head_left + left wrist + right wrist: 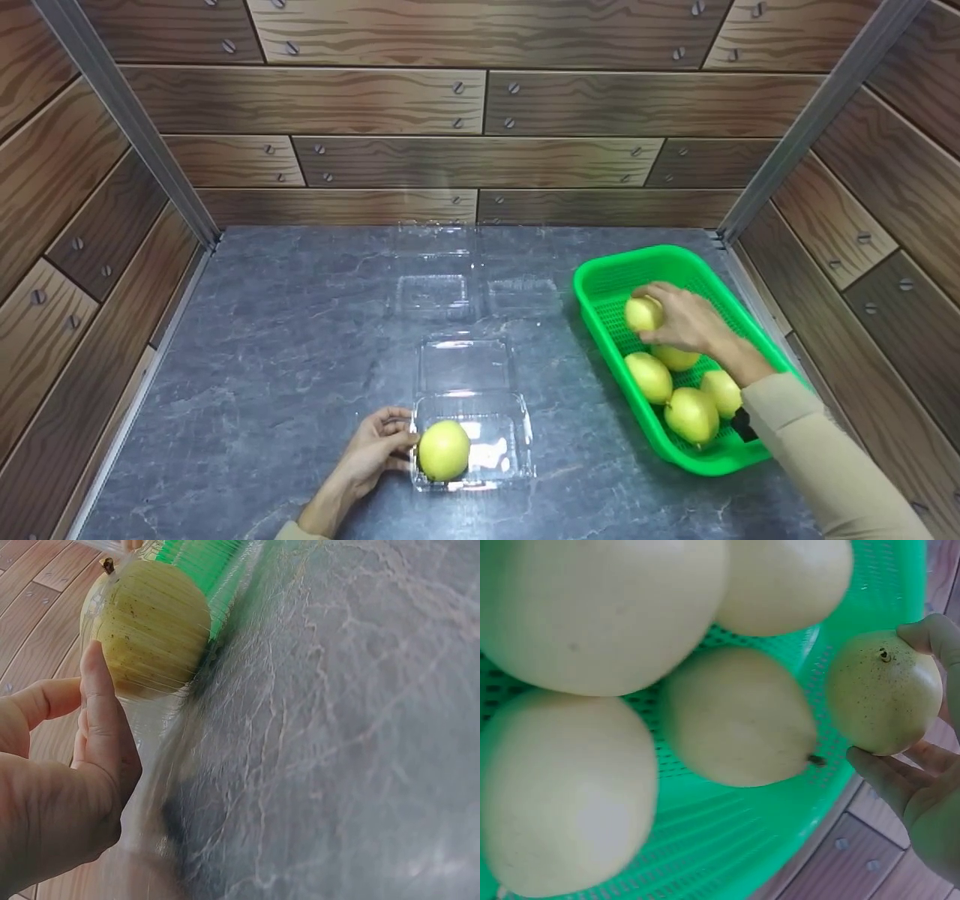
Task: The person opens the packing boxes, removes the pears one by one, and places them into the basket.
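Note:
In the head view, an open clear plastic clamshell box [504, 480] holds one yellow-green pear [445, 451] on its left side. My left hand [371, 452] grips the box's left edge, thumb at the rim and fingers against the outer wall. Through that wall the pear [154, 626] shows in the left wrist view. My right hand [686, 319] holds another pear [643, 313] over the green basket [604, 330]. Thumb and fingertips surround this pear [885, 694] in the right wrist view. Several more pears [691, 415] lie in the basket, partly hidden by the right forearm.
Two more open clear clamshell boxes, the left one [431, 292] and the right one [523, 292], stand side by side farther back. Wood-patterned walls [390, 161] close off the back and sides of the grey marbled table [285, 330].

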Tool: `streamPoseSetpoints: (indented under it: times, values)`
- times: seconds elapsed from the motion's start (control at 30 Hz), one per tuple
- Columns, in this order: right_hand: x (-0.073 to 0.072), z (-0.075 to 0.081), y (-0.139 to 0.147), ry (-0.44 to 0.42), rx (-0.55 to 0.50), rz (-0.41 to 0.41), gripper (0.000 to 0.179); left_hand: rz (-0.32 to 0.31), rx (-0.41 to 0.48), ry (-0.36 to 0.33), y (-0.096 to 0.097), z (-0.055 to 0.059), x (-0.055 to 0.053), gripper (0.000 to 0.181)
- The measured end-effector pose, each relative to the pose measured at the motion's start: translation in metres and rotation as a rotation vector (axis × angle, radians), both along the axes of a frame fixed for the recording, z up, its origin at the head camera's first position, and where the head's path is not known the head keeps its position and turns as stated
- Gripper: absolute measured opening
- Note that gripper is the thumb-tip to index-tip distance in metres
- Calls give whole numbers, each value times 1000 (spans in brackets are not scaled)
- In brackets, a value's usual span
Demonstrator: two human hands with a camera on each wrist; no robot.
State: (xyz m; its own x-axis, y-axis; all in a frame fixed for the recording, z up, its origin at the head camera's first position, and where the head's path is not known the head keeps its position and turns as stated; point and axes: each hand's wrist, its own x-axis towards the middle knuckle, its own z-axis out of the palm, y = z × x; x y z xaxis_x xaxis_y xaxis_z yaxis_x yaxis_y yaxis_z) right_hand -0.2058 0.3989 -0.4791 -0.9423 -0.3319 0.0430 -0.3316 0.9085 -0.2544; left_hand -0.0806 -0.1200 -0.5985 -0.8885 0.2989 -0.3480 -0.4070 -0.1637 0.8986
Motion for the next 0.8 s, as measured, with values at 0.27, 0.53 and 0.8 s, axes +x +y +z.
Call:
streamPoseSetpoints:
  times: [0.27,0.53,0.8]
  values:
    - [-1,-11,7,-29,-13,-1,64,8,-2,1,1,0,0,42]
    - [-1,-16,13,-55,-18,-3,64,9,5,2,1,0,0,46]
    - [3,-23,21,-49,-26,14,64,0,2,-2,1,-1,0,43]
